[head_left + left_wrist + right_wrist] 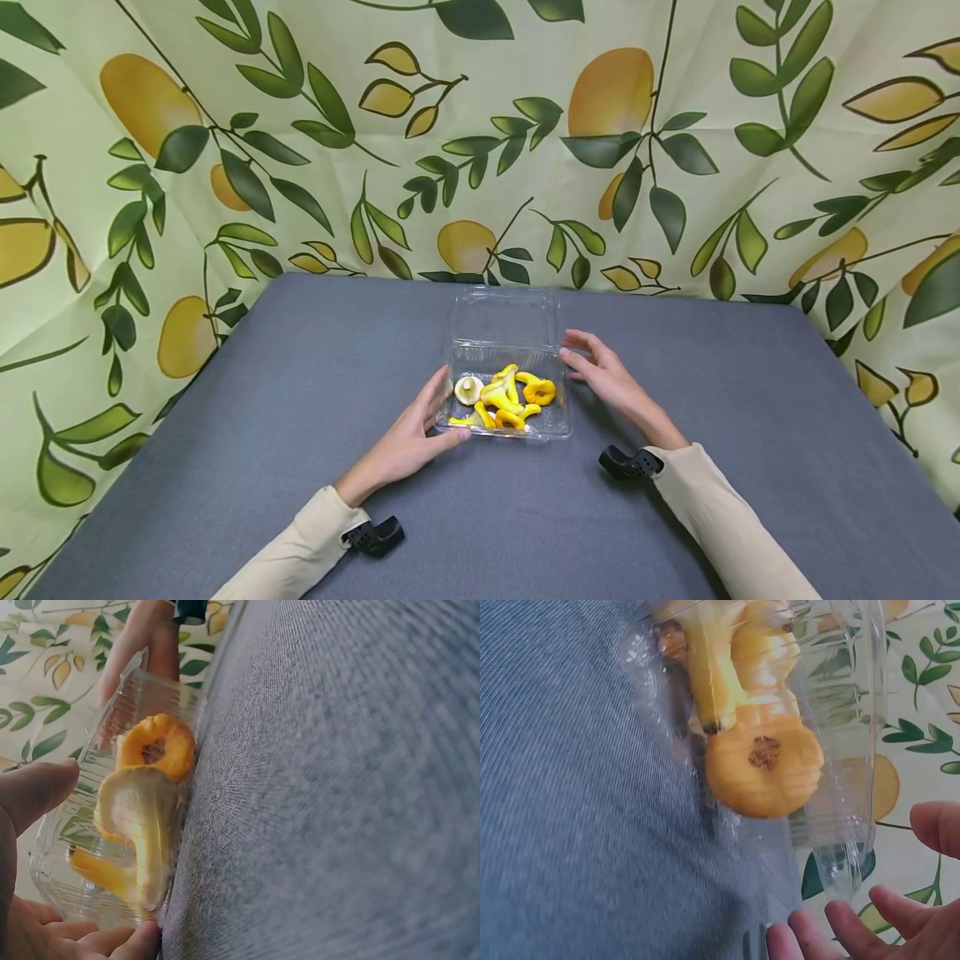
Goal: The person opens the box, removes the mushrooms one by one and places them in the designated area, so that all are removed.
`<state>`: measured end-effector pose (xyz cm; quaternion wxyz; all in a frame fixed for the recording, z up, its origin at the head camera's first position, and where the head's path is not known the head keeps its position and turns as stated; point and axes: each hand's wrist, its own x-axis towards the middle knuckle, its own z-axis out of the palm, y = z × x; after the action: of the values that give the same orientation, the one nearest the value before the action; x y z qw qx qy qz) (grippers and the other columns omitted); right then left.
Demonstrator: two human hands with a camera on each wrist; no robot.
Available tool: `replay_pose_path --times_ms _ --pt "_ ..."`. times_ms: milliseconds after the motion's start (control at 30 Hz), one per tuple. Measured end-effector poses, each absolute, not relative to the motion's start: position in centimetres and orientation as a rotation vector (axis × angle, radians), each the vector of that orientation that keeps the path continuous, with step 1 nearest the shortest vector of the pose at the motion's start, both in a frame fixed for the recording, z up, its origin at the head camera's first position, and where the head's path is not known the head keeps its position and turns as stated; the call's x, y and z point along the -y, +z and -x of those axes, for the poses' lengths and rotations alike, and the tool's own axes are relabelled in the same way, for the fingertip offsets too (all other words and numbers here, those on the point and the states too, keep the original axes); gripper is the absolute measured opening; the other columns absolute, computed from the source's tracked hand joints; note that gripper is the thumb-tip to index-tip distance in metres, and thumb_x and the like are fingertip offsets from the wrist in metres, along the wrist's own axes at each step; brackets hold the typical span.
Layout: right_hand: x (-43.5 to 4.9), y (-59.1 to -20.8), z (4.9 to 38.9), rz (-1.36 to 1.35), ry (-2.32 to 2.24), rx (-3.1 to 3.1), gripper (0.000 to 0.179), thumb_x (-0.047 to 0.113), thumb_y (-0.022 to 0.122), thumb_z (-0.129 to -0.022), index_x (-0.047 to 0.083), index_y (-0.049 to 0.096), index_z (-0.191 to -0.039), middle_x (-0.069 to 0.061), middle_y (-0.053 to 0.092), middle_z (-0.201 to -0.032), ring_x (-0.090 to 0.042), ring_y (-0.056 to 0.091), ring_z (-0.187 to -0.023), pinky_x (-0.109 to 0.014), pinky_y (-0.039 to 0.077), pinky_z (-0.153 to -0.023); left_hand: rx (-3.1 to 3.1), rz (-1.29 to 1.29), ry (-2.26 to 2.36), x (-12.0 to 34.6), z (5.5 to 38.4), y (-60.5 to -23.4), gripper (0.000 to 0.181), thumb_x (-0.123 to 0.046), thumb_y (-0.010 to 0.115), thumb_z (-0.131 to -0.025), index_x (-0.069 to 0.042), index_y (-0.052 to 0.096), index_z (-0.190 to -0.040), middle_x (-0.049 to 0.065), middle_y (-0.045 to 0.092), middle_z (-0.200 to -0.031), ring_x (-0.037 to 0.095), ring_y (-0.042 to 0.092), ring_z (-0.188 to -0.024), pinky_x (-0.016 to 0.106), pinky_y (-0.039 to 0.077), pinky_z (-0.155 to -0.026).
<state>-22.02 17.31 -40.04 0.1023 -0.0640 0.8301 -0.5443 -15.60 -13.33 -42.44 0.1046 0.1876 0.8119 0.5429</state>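
A clear plastic clamshell container [555,423] sits on the table, its hinged lid [506,319] raised at the back. Inside lie several yellow chanterelle mushrooms [501,396] and one white mushroom [468,390] with its stem up. My left hand [405,433] holds the front left corner, thumb along the front rim and fingers against the left wall; the left wrist view shows these fingers [97,941] low at the wall. Beside the back right corner, near the hinge, is my right hand [607,379], its fingers [847,930] spread and slightly bent, holding nothing.
The table [300,375] has a grey-blue cloth surface. A curtain with a fruit and leaf print [525,192] hangs behind it and along both sides. Black wrist devices [375,537] sit on both of the person's beige sleeves [300,550].
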Motion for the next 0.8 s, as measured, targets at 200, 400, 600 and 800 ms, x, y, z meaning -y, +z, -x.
replay_pose_path --times_ms 200,400,600,800 --pt "-18.0 -39.6 21.3 0.194 -1.559 -2.51 0.058 0.033 0.048 -0.105 0.002 0.032 -0.151 -0.023 0.035 -0.155 -0.04 0.041 -0.139 -0.055 0.043 -0.11 -2.394 -0.533 1.606 13.2 15.5 -42.4 0.092 -0.022 0.069 -0.094 -0.011 0.006 -0.16 0.013 0.007 -0.168 0.035 0.019 -0.152 0.052 0.027 -0.12" --pt "-17.8 -38.9 20.3 0.271 -1.504 -2.603 0.053 0.032 0.051 -0.104 0.004 0.039 -0.147 -0.02 0.038 -0.153 -0.042 0.039 -0.14 -0.059 0.036 -0.115 -2.397 -0.514 1.601 13.2 15.6 -42.5 0.092 -0.022 0.069 -0.094 -0.012 0.006 -0.16 0.013 0.007 -0.168 0.034 0.019 -0.152 0.053 0.026 -0.121" --pt "-16.8 -38.4 19.7 0.407 -1.559 -2.646 0.046 0.026 0.055 -0.103 0.002 0.046 -0.142 -0.02 0.046 -0.147 -0.04 0.044 -0.137 -0.056 0.039 -0.113 -2.418 -0.516 1.625 13.2 15.5 -42.4 0.092 -0.021 0.07 -0.093 -0.012 0.008 -0.16 0.014 0.01 -0.167 0.038 0.025 -0.15 0.055 0.028 -0.12" --pt "-15.9 -37.8 19.3 0.479 -1.566 -2.634 0.043 0.025 0.057 -0.102 0.004 0.05 -0.139 -0.018 0.05 -0.143 -0.037 0.049 -0.133 -0.055 0.041 -0.112 -2.436 -0.545 1.692 13.1 15.5 -42.6 0.091 -0.018 0.071 -0.091 -0.009 0.011 -0.159 0.017 0.016 -0.165 0.041 0.032 -0.147 0.058 0.032 -0.118"
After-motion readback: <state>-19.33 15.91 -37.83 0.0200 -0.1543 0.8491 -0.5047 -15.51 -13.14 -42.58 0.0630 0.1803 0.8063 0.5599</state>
